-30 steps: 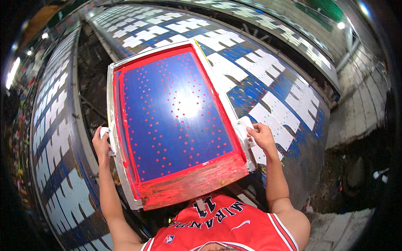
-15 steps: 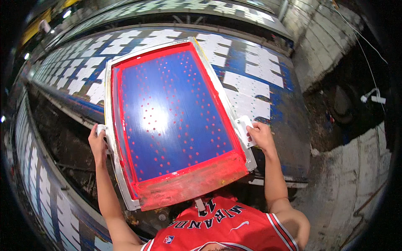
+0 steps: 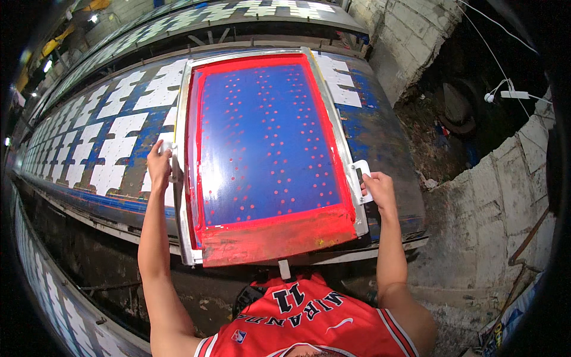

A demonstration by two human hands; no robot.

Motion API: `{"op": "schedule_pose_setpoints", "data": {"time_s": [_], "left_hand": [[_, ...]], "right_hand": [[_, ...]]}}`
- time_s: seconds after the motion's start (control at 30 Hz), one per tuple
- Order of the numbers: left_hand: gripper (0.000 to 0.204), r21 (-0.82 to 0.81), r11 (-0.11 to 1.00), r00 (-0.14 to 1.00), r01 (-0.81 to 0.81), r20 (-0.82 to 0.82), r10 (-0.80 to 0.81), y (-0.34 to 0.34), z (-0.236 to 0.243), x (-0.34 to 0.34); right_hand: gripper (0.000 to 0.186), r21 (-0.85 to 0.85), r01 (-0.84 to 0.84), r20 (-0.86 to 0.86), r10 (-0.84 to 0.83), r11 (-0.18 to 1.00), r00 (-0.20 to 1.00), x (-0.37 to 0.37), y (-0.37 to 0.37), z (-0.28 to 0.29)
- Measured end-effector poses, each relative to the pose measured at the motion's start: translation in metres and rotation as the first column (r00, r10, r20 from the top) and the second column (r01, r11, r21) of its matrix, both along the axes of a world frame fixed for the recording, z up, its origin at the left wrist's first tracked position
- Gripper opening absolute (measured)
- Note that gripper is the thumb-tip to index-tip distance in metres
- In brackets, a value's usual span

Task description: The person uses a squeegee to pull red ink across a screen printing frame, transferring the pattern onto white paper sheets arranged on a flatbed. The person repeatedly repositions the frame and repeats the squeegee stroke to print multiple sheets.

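Observation:
A large screen printing frame (image 3: 262, 137) with blue mesh, rows of small red dots and a red ink border spans the near part of a long printing table (image 3: 386, 149). My left hand (image 3: 159, 165) is closed on the white handle at its left rail. On the right rail, my right hand (image 3: 379, 191) grips the other white handle (image 3: 361, 178). The frame's red-smeared near end reaches over the table's front edge. White cut pieces (image 3: 116, 149) lie in rows on the blue-stained tabletop to the left, and more (image 3: 339, 80) show beyond the right rail. The frame hides whatever is beneath it.
Another long table (image 3: 238, 21) with white pieces runs behind, and one more (image 3: 44, 273) lies at lower left. A block wall (image 3: 493, 196) with a dark broken opening stands at right, with a white cable (image 3: 514, 94) hanging there. A metal rail edges the table's front.
Both hands have carried the frame rightward relative to the table and turned it straighter, lining it up with the table's edge. The pieces seen earlier beside its right rail are now largely covered.

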State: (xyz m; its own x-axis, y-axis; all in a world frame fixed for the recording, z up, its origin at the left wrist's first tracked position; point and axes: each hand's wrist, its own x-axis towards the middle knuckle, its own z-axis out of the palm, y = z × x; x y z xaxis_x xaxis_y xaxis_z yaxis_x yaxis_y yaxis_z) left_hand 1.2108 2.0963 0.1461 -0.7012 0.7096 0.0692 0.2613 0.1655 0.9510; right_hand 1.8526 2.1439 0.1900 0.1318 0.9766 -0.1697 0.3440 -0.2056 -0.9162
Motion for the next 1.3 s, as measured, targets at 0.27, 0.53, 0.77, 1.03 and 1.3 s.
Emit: {"op": "schedule_pose_setpoints", "data": {"time_s": [0.27,0.53,0.77,1.03,1.3], "left_hand": [[0.051,-0.066,0.995,0.997,0.071,-0.02,-0.073,0.08,-0.04,0.043],[0.051,-0.037,0.989,0.989,0.142,0.039,-0.14,0.091,-0.074,0.053],[0.052,-0.057,0.986,0.987,0.154,0.05,-0.151,0.097,-0.083,0.057],[0.048,-0.082,0.982,0.985,0.168,0.052,-0.165,0.106,-0.094,0.064],[0.048,-0.104,0.979,0.985,0.174,0.034,-0.172,0.107,-0.099,0.07]], "right_hand": [[0.032,-0.092,0.097,0.056,-0.092,0.991,0.994,0.029,0.009,-0.046],[0.032,-0.19,0.106,0.043,-0.1,0.976,0.994,0.048,0.002,-0.072],[0.031,-0.191,0.114,0.041,-0.108,0.975,0.993,0.056,-0.002,-0.08],[0.03,-0.207,0.133,0.076,-0.119,0.969,0.99,0.06,-0.003,-0.078],[0.03,-0.215,0.153,0.102,-0.134,0.964,0.986,0.062,-0.002,-0.076]]}}
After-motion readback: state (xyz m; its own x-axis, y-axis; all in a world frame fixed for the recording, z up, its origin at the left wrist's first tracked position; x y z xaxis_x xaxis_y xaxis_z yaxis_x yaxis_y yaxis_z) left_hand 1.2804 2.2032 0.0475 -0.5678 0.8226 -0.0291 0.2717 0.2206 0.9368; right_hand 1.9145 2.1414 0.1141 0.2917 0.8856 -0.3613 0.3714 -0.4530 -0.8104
